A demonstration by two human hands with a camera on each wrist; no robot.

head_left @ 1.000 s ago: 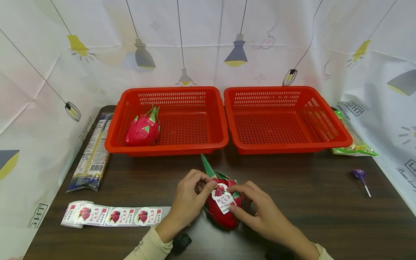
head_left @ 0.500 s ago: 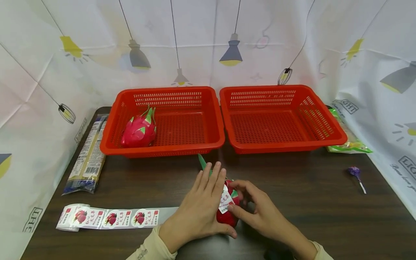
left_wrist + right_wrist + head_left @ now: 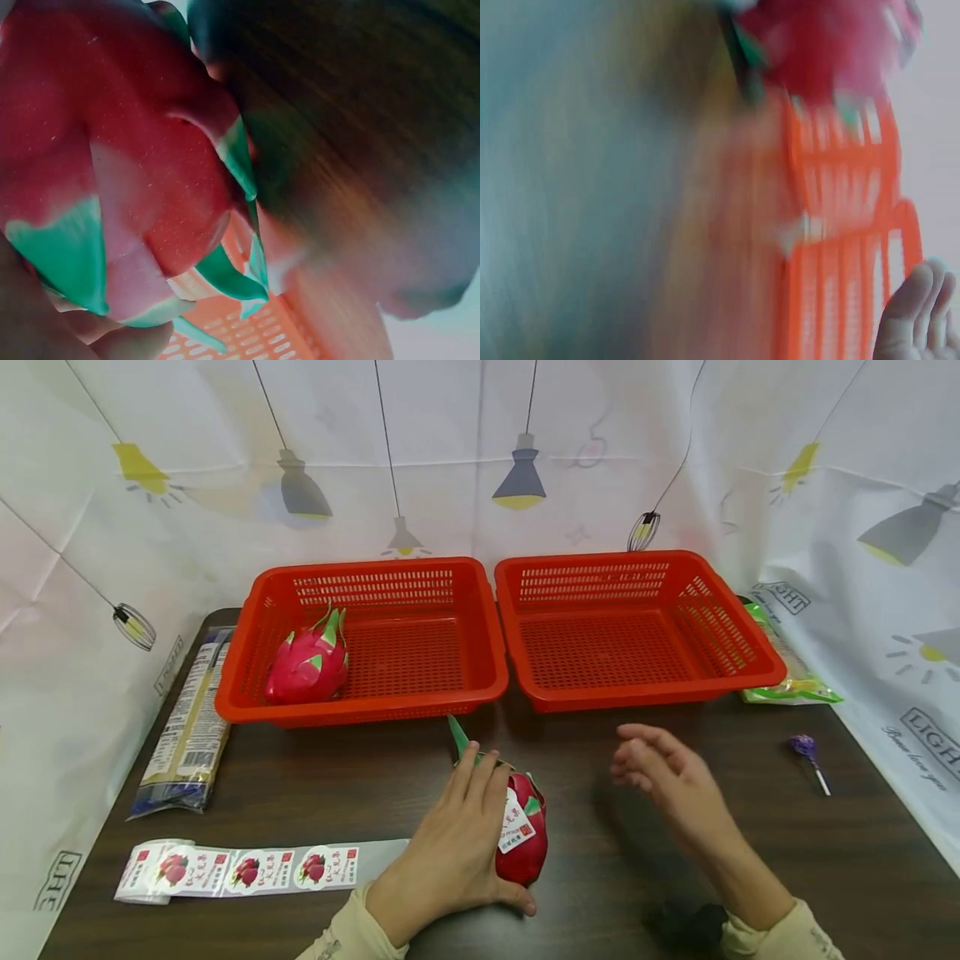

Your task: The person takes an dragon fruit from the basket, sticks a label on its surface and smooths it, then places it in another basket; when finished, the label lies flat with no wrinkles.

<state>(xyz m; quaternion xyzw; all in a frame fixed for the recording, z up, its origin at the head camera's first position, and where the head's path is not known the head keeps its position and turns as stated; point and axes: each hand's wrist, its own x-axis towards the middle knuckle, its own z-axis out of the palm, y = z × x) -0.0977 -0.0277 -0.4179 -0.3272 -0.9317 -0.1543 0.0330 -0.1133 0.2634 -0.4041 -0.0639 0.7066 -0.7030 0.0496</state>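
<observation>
Dark table [image 3: 585, 885], and the left hand [image 3: 453, 843] lies wide across the dragon fruit [image 3: 527, 863], hiding part of its label [image 3: 516, 828]; right hand [image 3: 678, 785] hovers free, loosely curled, blurred.

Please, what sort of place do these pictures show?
Probably a tabletop spot for labelling fruit, though I cannot tell whether shop, home or studio. A strip of printed labels lies on the table, a dragon fruit bears a similar label, and red baskets stand behind.

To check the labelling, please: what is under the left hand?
A dragon fruit with a white sticker, both partly showing. The left hand hides the rest of the sticker.
</observation>
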